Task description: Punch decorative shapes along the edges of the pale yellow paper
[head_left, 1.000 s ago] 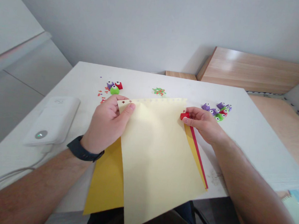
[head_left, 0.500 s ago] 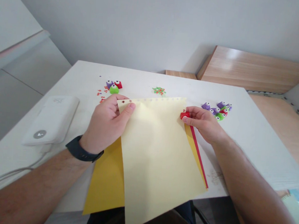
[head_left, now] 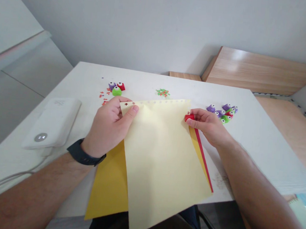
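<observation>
Pale yellow sheet (head_left: 163,157): held at both upper corners

Position: over the near edge of the counter (head_left: 256,142), partly covering a darker yellow sheet (head_left: 108,188). Left hand (head_left: 113,122): grip closed on the upper left corner, thumb on top, beside star-shaped holes. Right hand (head_left: 207,125): grip closed around a small red punch (head_left: 188,118) at the upper right edge.

Handling (est.): light, flexible, prone to creasing or tearing; best held near the corners, lightly, clear of the perforated top edge.

Change versus 1.0 s ago: hands and sheet essentially unchanged; the green mark on the white device's (head_left: 55,125) round button no longer shows.
</observation>
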Available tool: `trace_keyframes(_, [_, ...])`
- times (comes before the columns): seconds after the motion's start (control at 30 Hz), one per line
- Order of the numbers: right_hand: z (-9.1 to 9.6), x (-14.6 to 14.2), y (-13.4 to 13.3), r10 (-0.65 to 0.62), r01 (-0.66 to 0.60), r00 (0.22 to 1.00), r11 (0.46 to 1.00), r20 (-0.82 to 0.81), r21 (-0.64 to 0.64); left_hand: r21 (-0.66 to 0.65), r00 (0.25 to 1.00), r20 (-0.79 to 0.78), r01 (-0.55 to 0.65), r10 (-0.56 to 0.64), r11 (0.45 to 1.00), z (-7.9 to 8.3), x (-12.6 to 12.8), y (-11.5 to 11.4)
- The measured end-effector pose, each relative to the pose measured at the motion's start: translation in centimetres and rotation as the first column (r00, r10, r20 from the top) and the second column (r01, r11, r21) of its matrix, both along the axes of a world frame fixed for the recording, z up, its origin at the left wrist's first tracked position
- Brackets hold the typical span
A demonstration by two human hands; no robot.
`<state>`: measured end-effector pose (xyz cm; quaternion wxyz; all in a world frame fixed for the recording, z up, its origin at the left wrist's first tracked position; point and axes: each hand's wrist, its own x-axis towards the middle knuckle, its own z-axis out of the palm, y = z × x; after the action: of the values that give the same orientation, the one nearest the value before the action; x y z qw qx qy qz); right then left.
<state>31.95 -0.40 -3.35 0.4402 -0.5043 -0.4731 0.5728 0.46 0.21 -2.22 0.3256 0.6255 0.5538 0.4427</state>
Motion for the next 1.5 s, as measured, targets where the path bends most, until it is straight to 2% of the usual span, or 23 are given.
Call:
trace_keyframes(0.47, [-0.11,0.06,0.03,-0.005,0.005,1.0,1.0,-0.004,0.013,-0.003,1.0,0.017,0.005,-0.005,1.0,0.12,0.08,0.02])
trace_keyframes(0.77, [-0.18,0.12,0.09,0.0,0.0,1.0,1.0,-0.022,0.024,0.063,1.0,0.005,0.015,-0.015,0.998,-0.33,-0.02,0.32])
trace_keyframes(1.5, [-0.3,0.0,0.19,0.004,-0.005,1.0,1.0,0.022,0.008,0.056,1.0,0.015,0.002,-0.003,0.998,-0.32,-0.03,0.34])
